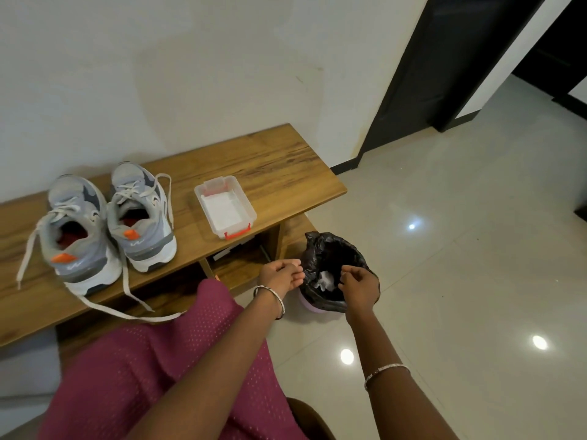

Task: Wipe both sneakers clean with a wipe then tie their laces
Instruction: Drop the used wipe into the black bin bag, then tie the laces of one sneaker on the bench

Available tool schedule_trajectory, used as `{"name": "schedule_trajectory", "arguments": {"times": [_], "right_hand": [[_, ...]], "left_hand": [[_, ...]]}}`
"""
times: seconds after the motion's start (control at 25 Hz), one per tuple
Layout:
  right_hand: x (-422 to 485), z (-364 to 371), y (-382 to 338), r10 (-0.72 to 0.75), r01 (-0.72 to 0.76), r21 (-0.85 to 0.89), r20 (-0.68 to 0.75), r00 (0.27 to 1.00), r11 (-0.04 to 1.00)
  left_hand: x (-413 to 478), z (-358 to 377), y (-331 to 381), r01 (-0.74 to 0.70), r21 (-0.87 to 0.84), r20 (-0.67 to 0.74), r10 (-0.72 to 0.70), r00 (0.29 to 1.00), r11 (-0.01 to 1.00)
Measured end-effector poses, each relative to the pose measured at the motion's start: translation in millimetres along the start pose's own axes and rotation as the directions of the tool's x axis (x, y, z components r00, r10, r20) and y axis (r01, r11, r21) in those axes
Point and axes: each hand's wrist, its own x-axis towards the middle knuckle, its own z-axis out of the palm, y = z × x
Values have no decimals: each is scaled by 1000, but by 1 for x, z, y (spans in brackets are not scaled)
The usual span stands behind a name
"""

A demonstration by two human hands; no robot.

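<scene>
Two grey and white sneakers, the left sneaker (79, 236) and the right sneaker (143, 214), stand side by side on the wooden bench (270, 160), heels toward me, laces loose and trailing over the front edge. A clear plastic wipe box (225, 208) with red clips lies open to their right. Below the bench's right end stands a small bin lined with a black bag (330, 249), and a crumpled white wipe (324, 279) lies inside it. My left hand (281, 276) hovers at the bin's left rim with fingers loosely curled, holding nothing. My right hand (360, 285) hangs over the bin, fingers loosely curled, empty.
The bench stands against a white wall, with an open shelf (241, 252) under its top. Glossy tiled floor (460, 249) spreads to the right. A dark door frame (444, 74) rises at the upper right. My pink garment (158, 369) fills the lower left.
</scene>
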Motion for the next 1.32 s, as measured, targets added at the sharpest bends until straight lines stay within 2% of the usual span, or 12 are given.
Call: {"name": "schedule_trajectory", "arguments": {"times": [0.12,0.24,0.52,0.76,0.84,0.92,0.96,1.04,1.12,1.2,1.24,1.32], "right_hand": [[-36,11,-9,-58,58,31,25,998,998],[-72,35,-24,-174,172,25,121,977,985],[-163,116,-63,-423,447,-10,301,854,895],[-230,172,-86,-537,609,-21,450,714,793],[-239,186,-95,-609,700,-16,478,633,714],[-245,205,-105,-643,776,-47,530,552,628],[-245,214,-110,-632,800,-85,567,529,594],[-244,233,-120,-551,810,-190,645,529,555],[-241,248,-128,-457,795,-285,694,556,535],[-236,258,-132,-388,795,-339,733,558,503],[-234,261,-132,-374,802,-348,746,551,486],[-232,267,-131,-393,814,-359,740,546,456]], "left_hand": [[-15,-28,7,-31,-53,-8,30,1000,998],[-34,-63,21,-82,-103,-41,78,996,991],[-67,-153,67,-272,-153,-178,244,953,950],[-84,-231,101,-446,-98,-249,412,877,890],[-80,-256,109,-515,81,-303,514,803,853],[-74,-284,114,-530,381,-347,649,677,758],[-71,-294,117,-505,511,-341,703,624,696],[-63,-312,123,-430,711,-276,783,558,557],[-51,-323,126,-340,834,-185,802,568,434],[-41,-333,127,-250,890,-136,747,651,381],[-37,-337,126,-209,911,-122,715,689,357],[-31,-345,124,-146,957,-74,699,711,249]]}}
